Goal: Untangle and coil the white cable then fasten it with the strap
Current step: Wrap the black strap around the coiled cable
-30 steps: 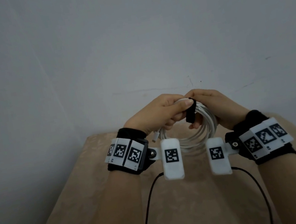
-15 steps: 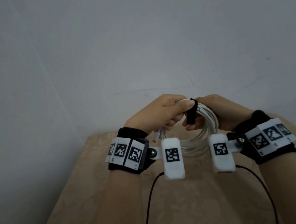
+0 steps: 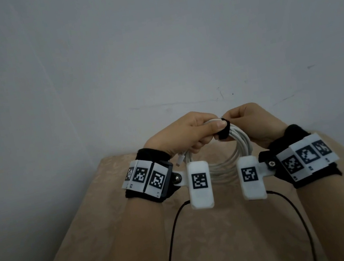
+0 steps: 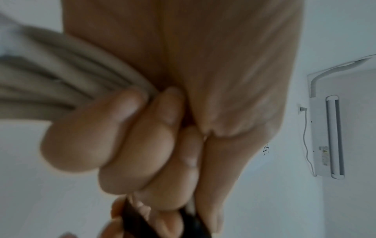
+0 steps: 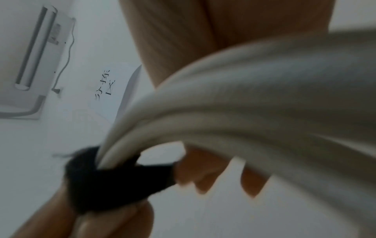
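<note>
Plain grey wall (image 3: 152,43) fills the top of the head view, and below it runs the tan desk (image 3: 120,240), its far edge against the wall. I hold the white cable (image 3: 228,162) up over that far edge, clear of the surface, wound into a round coil that hangs down between my wrists. My left hand (image 3: 181,135) closes over the top of the coil, thumb lying along the strands toward the black strap (image 3: 224,130). My right hand (image 3: 253,124) meets it from the other side, fingers pinched at the strap, which wraps the bundle at the top of the loop. One connector end (image 3: 180,160) sticks out below my left palm. Two thin black wires (image 3: 171,232) trail from the wrist cameras toward the near edge.

From the left wrist, blurred, my left hand (image 4: 142,145) has its fingers (image 4: 91,136) curled tightly round the grey-white strands of the cable (image 4: 61,83), which run off to the upper left. The dark strap (image 4: 138,222) shows just beyond my fingertips at the bottom. An air conditioner (image 4: 329,136) hangs on the wall behind.

From the right wrist, the cable (image 5: 244,104) sweeps across in a thick bundle and passes through the strap (image 5: 114,182). My fingers (image 5: 203,173) grip the strap's tail beside the bundle; another fingertip presses it from below. The same air conditioner (image 5: 34,61) sits at upper left, near some handwriting (image 5: 103,83) on the wall.
</note>
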Motion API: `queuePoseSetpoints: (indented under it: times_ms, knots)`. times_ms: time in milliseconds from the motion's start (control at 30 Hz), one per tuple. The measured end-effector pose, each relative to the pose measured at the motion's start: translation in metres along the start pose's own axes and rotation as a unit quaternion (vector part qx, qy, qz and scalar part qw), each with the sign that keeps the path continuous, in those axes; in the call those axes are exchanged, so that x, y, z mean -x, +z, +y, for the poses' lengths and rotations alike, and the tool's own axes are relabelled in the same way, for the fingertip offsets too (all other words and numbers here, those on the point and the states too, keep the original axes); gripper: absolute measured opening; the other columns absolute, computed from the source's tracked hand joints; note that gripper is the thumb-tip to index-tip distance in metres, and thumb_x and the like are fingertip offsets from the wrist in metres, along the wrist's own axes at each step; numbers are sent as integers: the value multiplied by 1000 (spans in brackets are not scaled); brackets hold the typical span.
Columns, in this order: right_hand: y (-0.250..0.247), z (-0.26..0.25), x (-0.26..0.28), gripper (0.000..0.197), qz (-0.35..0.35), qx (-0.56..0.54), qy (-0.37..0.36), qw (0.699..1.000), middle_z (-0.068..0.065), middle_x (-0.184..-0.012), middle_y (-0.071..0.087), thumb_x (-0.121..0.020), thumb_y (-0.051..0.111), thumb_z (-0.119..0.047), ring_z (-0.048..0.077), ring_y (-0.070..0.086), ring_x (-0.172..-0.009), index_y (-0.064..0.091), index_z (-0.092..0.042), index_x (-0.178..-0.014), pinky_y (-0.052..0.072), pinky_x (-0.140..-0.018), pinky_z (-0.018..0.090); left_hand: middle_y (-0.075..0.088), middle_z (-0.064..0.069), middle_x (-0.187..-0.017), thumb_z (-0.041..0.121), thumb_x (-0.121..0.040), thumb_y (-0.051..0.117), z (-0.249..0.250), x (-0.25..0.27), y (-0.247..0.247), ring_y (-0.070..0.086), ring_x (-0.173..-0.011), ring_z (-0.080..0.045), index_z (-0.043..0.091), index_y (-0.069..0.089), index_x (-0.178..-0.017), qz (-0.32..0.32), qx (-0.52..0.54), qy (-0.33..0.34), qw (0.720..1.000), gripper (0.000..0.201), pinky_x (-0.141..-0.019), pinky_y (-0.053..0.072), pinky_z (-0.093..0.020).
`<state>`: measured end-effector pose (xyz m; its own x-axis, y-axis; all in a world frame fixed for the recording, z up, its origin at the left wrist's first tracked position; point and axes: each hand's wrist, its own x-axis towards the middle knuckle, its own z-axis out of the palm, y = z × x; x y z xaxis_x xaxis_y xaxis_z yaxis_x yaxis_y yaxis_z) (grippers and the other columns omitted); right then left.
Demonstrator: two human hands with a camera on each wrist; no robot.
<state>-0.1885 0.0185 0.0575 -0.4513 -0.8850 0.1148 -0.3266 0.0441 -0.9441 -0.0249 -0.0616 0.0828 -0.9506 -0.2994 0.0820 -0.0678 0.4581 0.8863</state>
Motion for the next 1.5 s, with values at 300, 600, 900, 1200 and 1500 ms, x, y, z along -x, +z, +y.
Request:
queuePoseSetpoints:
  times_ms: [300,600,900,1200,1500]
  knots:
    - [-1,-4,-3,21,92,57,-79,991,-1,-54,65,-81,73,-21,1,55,-45,70,-6,-68,46,-49,15,33,13,-46,26,-100,47,-2,-7,5,23,-44,-6,8,52,-77,7,-30,-29,999,30,-43,20,-19]
    - [-2,-17,3,20,134,81,-174,972,-8,-50,65,-82,72,-20,6,64,-46,65,-14,-66,52,-54,16,33,12,-44,32,-99,47,-5,-9,5,24,-42,-6,13,49,-69,8,-14,-70,997,36,-43,21,-19]
    - [0,-22,9,16,126,81,-248,957,-1,-61,68,-83,72,-19,5,63,-49,68,-7,-73,54,-57,18,32,11,-43,33,-99,47,-7,-11,7,22,-39,-5,13,47,-66,10,11,-70,997,39,-41,20,-18]
    - [1,-25,9,14,155,78,-280,944,-2,-64,67,-84,70,-18,7,64,-53,67,-8,-75,57,-60,27,28,11,-42,28,-102,42,-11,-12,10,18,-37,-4,14,42,-65,11,64,-49,997,40,-38,16,-17]
    - [2,-27,9,13,119,70,-267,954,-11,-69,68,-81,73,-23,8,62,-69,67,-23,-70,56,-68,31,31,13,-41,25,-103,39,-21,-15,7,21,-33,-2,12,43,-69,83,114,-20,990,37,-35,19,-15]
